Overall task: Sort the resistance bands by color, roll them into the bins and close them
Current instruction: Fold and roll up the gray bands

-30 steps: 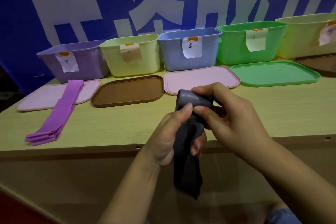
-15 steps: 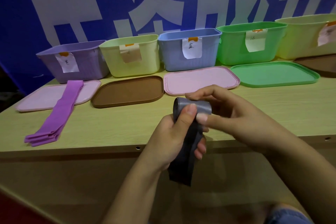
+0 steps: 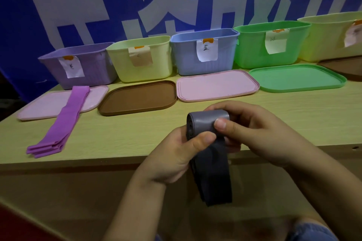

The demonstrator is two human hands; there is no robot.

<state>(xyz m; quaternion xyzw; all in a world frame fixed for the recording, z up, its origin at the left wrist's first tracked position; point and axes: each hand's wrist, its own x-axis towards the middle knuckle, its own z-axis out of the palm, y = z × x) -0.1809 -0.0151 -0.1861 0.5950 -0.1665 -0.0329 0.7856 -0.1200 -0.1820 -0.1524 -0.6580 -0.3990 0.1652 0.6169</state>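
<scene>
bins stand in a row at the back of the wooden table (image 3: 293, 115), all without lids: purple bin (image 3: 82, 66), pale yellow bin (image 3: 143, 58), blue bin (image 3: 203, 53), green bin (image 3: 272, 43) and another yellow-green bin (image 3: 329, 35) at the right edge. from here i cannot see what lies inside any of them. each carries a paper label. my left hand (image 3: 176, 152) pinches the grey resistance band (image 3: 209, 143) under the thumb, just below its rolled end, and my right hand (image 3: 254, 131) curls round that roll, thumb on top. the loose tail hangs down past the table's front edge. a purple resistance band (image 3: 62, 125) lies folded flat, one end across a pink lid (image 3: 41, 107). beside it lie a brown lid (image 3: 139, 98), a second pink lid (image 3: 217, 86) and a green lid (image 3: 295, 78).
</scene>
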